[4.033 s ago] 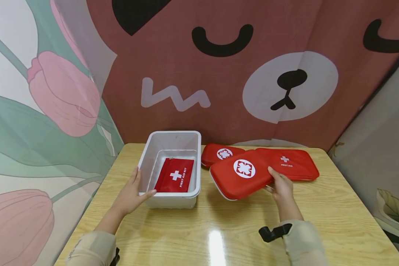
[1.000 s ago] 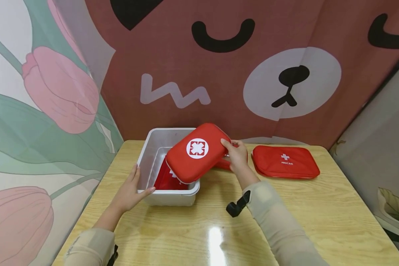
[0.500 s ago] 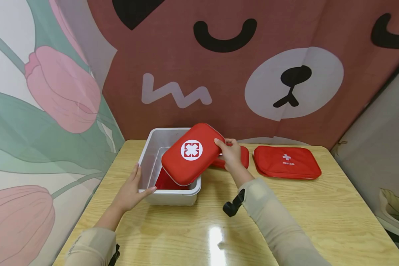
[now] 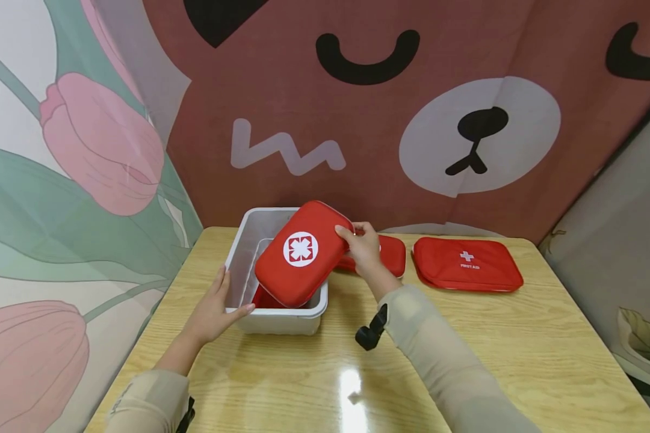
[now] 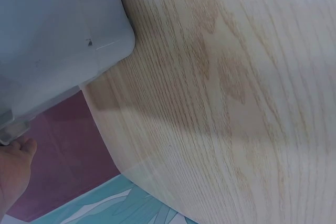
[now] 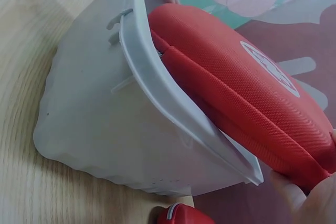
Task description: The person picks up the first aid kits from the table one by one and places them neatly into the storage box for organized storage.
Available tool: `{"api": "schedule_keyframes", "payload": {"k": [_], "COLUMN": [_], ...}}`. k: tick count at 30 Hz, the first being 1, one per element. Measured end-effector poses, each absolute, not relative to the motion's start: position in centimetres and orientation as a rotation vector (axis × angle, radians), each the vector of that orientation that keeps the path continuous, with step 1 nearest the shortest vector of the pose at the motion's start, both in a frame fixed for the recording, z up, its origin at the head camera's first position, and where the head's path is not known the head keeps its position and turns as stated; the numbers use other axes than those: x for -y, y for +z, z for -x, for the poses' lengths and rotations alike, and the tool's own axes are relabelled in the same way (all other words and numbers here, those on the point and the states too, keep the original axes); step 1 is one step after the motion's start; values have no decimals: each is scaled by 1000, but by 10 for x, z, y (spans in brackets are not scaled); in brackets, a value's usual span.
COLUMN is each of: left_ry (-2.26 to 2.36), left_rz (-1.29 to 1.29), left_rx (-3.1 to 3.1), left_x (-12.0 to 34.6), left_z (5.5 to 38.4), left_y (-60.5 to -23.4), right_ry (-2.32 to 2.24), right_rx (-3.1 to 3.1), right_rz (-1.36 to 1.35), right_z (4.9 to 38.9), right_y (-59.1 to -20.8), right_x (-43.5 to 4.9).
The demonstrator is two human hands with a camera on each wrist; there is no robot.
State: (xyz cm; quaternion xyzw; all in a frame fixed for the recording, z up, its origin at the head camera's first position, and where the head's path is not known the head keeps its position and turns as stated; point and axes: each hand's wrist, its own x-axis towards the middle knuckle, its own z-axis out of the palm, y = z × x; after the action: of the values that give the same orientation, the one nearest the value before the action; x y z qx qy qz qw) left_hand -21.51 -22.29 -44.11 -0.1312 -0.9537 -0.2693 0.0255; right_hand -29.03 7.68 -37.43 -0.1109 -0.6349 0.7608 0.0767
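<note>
A red zippered first-aid case (image 4: 287,273) with a white round emblem is tilted over the white plastic bin (image 4: 281,323), its lower left end dipping inside the rim. My right hand (image 4: 362,245) pinches the case's right end, thumb on top and fingers beneath. In the right wrist view, the case slants across the rim. My left hand (image 4: 211,310) grips the bin's near left corner, with the thumb over the front rim and the fingers along the left side. A red pouch (image 4: 265,299) lies inside the bin, mostly hidden under the case.
Right of the bin lies another red case (image 4: 392,255), partly behind my right hand. Farther right is a flat red first-aid pouch (image 4: 466,264). The wooden table (image 4: 411,349) ends at a printed bear curtain (image 4: 368,150) behind.
My right hand has picked the red case up off the other red items at right, carried it left over the bin and tipped it inward. My left hand has stayed on the bin's corner.
</note>
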Motion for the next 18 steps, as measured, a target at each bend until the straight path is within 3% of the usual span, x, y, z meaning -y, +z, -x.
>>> {"api": "schedule_keyframes", "payload": {"k": [18], "left_ry": [-822], "left_rz": [384], "left_rx": [2959], "left_x": [221], "left_z": [214], "left_y": [-441], "right_ry": [2211], "right_rx": [1976], "right_rz": [274], "right_z": [294], "right_y": [-377], "right_x": [-69]}}
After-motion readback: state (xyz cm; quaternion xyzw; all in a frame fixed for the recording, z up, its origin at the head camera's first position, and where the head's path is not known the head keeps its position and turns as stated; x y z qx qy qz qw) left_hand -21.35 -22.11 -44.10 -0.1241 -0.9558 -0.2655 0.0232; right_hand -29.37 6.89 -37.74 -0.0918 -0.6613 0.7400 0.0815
